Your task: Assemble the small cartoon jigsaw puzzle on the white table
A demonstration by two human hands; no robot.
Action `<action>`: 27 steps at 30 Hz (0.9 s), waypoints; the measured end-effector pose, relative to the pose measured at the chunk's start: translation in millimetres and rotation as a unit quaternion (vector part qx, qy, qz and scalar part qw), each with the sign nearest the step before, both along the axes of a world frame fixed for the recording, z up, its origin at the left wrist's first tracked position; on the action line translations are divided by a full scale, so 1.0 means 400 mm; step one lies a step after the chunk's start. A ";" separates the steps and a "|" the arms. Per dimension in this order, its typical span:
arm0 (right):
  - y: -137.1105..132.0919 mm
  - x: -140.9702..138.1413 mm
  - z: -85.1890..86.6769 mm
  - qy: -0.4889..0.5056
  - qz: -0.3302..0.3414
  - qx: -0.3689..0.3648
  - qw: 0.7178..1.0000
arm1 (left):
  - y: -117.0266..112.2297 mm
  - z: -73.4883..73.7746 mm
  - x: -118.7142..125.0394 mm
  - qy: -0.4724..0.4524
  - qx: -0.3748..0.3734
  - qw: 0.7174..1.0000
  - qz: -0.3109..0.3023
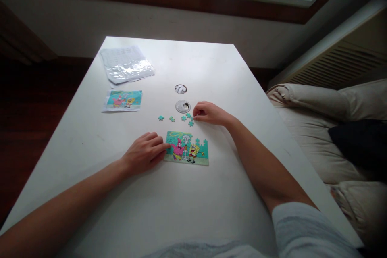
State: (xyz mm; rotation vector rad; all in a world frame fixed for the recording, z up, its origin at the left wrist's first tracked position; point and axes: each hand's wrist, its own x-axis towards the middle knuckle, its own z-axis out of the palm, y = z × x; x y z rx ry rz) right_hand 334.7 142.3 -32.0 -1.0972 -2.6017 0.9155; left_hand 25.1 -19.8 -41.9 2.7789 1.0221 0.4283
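Observation:
A mostly assembled jigsaw puzzle with cartoon figures on a green ground lies flat on the white table. Its upper right edge is ragged, with gaps between the joined pieces. My left hand rests at the puzzle's left side, the index finger stretched onto its edge and the other fingers loosely bent. Beyond the puzzle, several loose green puzzle pieces lie scattered. At the right end of this group my right hand is closed in a pinch on a small green puzzle piece, mostly hidden by the fingertips.
A printed reference picture lies at the left of the table. Behind it are papers in a clear plastic sleeve. Two round openings sit mid-table, one with a metallic ring cover. A beige cushioned seat stands at the right.

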 end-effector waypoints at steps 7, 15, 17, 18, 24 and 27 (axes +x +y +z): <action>0.006 0.011 -0.007 0.020 -0.011 -0.015 1.000 | 0.000 -0.001 0.003 0.002 0.001 1.000 0.001; 0.005 0.012 -0.010 0.031 -0.005 -0.014 0.999 | -0.001 0.000 0.001 0.000 0.003 1.000 0.000; 0.005 0.012 -0.008 0.029 -0.003 -0.012 1.000 | -0.001 0.001 0.002 0.002 0.002 1.000 0.000; 0.004 0.011 -0.007 0.028 -0.004 -0.013 1.000 | -0.001 0.002 0.003 0.001 0.003 1.000 0.000; 0.006 0.011 -0.007 0.025 -0.009 -0.019 0.999 | 0.000 0.004 0.003 -0.004 0.008 1.000 0.000; 0.006 0.010 -0.006 0.025 -0.007 -0.016 1.000 | 0.001 0.000 0.002 -0.001 0.002 1.000 0.002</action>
